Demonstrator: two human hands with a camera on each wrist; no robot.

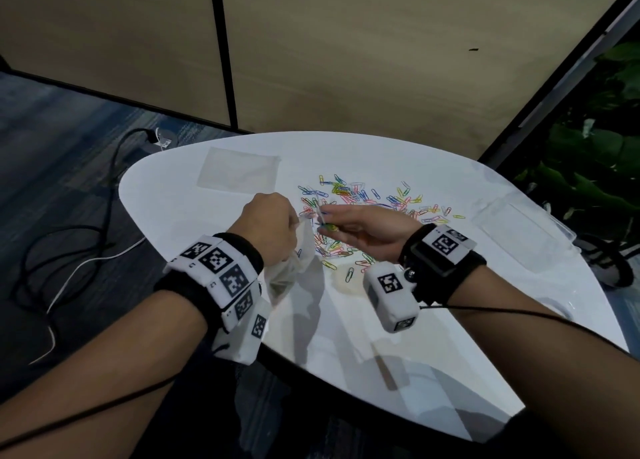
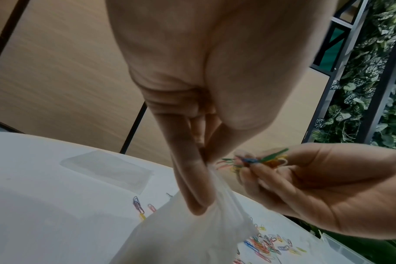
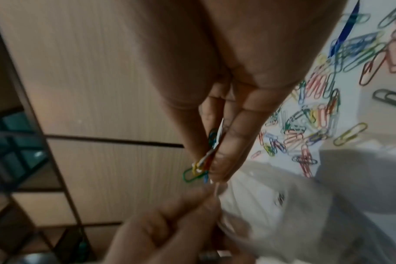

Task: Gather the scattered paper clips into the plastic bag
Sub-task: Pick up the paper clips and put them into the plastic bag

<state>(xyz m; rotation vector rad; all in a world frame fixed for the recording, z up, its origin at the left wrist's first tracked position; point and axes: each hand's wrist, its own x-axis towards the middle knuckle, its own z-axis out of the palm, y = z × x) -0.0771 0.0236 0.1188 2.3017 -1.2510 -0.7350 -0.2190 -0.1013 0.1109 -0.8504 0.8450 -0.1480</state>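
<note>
My left hand (image 1: 268, 225) grips the top of a clear plastic bag (image 1: 294, 271) and holds it above the white table (image 1: 381, 337); the bag (image 2: 192, 235) hangs down from the curled fingers (image 2: 190, 178). Just to its right, my right hand (image 1: 360, 228) pinches a small bunch of coloured paper clips (image 1: 327, 227) beside the bag's mouth. The bunch (image 2: 258, 161) shows between thumb and fingers, and again as clips (image 3: 199, 169) at the fingertips in the right wrist view. Many coloured paper clips (image 1: 363, 199) lie scattered over the middle of the table.
A second flat clear bag (image 1: 239, 169) lies at the far left of the table. A clear plastic box (image 1: 519, 226) sits at the right edge. Cables run over the carpet on the left; plants stand behind the table on the right.
</note>
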